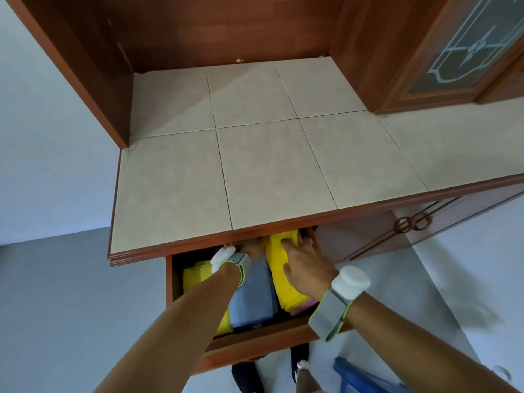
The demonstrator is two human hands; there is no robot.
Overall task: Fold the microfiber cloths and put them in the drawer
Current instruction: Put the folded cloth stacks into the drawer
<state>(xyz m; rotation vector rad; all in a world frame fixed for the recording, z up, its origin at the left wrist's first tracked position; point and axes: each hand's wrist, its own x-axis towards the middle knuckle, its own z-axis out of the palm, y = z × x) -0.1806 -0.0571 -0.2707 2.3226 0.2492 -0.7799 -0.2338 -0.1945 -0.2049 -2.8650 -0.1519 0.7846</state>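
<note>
The wooden drawer [249, 343] stands pulled out under the tiled counter. Inside lie folded cloths side by side: a yellow one [195, 276] at the left, a blue-grey one [255, 299] in the middle, and another yellow one [280, 268] at the right with a bit of pink cloth [304, 306] beneath it. My right hand [307, 265] lies on the right yellow cloth, fingers curled over its far end. My left hand [246, 249] reaches deep into the drawer under the counter edge; its fingers are mostly hidden.
The tiled counter top [269, 165] overhangs the drawer's back part. A cabinet door with ring handles [412, 222] is to the right. A blue plastic object [365, 375] sits on the floor at lower right, near my feet [249, 375].
</note>
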